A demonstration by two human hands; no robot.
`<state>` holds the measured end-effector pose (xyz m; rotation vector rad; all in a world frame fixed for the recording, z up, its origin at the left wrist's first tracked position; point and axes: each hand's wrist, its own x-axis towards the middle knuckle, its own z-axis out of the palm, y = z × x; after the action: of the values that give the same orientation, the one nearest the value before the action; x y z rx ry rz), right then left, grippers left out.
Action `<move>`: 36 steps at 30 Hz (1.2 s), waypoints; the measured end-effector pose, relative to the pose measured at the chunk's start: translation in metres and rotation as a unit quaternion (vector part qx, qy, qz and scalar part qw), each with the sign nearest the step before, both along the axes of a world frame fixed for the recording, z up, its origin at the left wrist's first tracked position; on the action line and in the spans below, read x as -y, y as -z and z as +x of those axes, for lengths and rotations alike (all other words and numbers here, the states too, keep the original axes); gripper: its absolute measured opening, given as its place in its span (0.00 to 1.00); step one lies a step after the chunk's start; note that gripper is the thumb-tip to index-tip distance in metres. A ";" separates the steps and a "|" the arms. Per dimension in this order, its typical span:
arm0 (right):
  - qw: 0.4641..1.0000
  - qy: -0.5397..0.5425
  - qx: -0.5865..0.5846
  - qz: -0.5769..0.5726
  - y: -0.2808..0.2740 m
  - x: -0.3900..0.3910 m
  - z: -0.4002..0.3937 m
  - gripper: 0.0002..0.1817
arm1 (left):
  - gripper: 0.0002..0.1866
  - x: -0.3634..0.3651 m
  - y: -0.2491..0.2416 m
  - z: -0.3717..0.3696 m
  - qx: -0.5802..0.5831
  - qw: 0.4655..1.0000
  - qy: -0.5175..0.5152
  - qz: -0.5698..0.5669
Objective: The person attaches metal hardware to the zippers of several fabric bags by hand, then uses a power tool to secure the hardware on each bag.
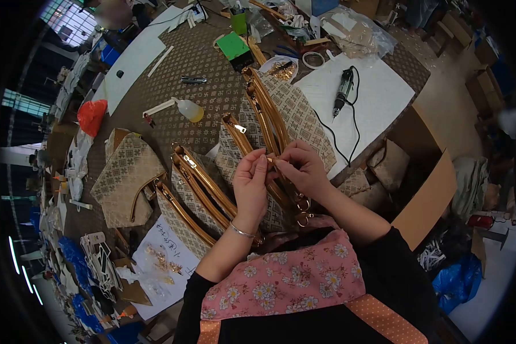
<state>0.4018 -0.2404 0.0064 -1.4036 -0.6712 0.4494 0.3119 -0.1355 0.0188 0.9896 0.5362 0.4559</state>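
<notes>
My left hand [252, 175] and my right hand [304, 170] meet fingertip to fingertip, both pinching a small gold metal piece [270, 161] mostly hidden by the fingers. Right beneath them lies a beige patterned handbag [235, 157] with gold trim and a gold zip. Another such handbag [304, 106] extends beyond my right hand, its gold straps running under my fingers. Gold ring clasps [305, 213] hang at its near end, below my right wrist. Left of my left forearm, more handbags [198, 178] with gold edges lie side by side.
A corded electric screwdriver [344, 92] rests on white sheeting at the right. Further back are a dish of gold hardware [282, 70], a green box [234, 47] and a bottle of yellow liquid [190, 110]. An open cardboard box [427, 189] holding bags stands by my right arm.
</notes>
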 end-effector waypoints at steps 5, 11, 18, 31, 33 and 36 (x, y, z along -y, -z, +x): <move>0.998 0.040 0.026 0.028 0.004 -0.002 -0.004 0.03 | 0.10 0.000 0.001 -0.002 -0.004 1.000 0.002 -0.024; 0.998 0.047 0.049 0.016 0.003 -0.002 -0.005 0.03 | 0.10 0.001 0.000 -0.003 -0.030 0.998 -0.002 -0.056; 0.997 0.029 0.078 -0.003 0.003 -0.002 -0.003 0.04 | 0.10 0.002 0.000 -0.001 -0.010 0.998 -0.009 -0.057; 0.997 0.042 0.070 -0.018 0.002 -0.003 -0.004 0.04 | 0.10 0.004 0.002 -0.005 0.022 0.998 -0.058 0.012; 0.994 0.066 0.091 -0.002 0.001 -0.006 -0.005 0.05 | 0.10 0.008 0.000 -0.006 0.033 0.976 -0.077 0.198; 0.994 0.073 0.085 -0.013 -0.002 -0.006 -0.006 0.05 | 0.10 0.014 -0.003 -0.004 0.029 0.975 -0.062 0.214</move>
<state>0.3958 -0.2347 0.0084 -1.5165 -0.6948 0.2258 0.3081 -0.1493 0.0219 1.3539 0.4564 0.7298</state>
